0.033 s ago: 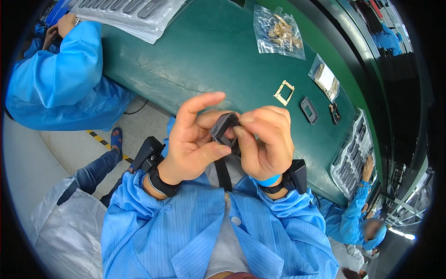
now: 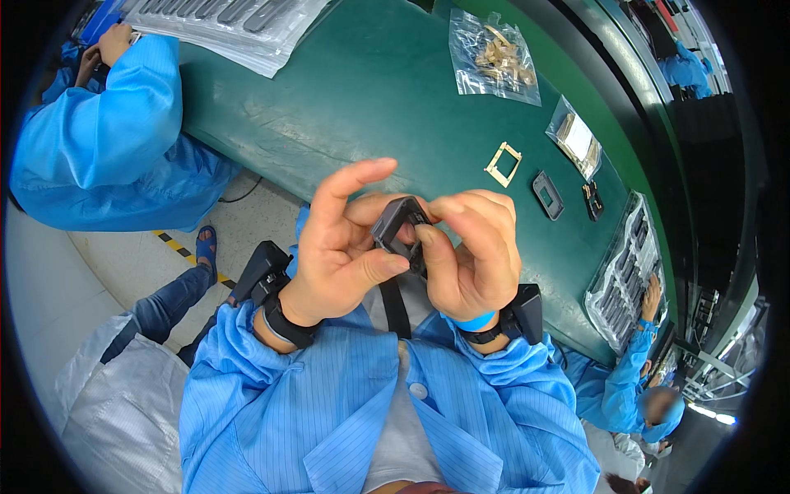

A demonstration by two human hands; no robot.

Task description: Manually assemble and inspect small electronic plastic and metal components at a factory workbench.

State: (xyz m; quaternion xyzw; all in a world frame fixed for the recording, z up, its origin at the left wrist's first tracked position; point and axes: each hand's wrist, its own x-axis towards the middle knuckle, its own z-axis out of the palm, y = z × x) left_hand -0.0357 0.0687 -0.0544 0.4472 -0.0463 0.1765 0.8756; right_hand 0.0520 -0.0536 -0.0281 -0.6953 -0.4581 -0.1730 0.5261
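Between my two hands, above the table's near edge, is a black plastic frame with an opening through it [image 2: 390, 224]. My left hand [image 2: 336, 247] grips its left side, thumb below, with the index finger stretched out away from it. On the other side my right hand [image 2: 473, 251] pinches the frame's right edge between thumb and index finger. My right fingertips cover part of that edge, so any small piece under them is hidden. Out on the table, right of my hands, lie a pale yellow rectangular frame [image 2: 504, 165] and a dark grey oblong housing [image 2: 547, 196].
On the green table [image 2: 370, 90] lie a bag of small tan parts [image 2: 498, 62], a second labelled bag [image 2: 574, 142], a small black part [image 2: 592, 201] and trays of dark housings [image 2: 619, 288]. Co-workers in blue sit at left [image 2: 107, 140] and right [image 2: 621, 395].
My right index finger has shifted slightly on the frame's edge. The frame is tipped a little, and both hands otherwise keep their place.
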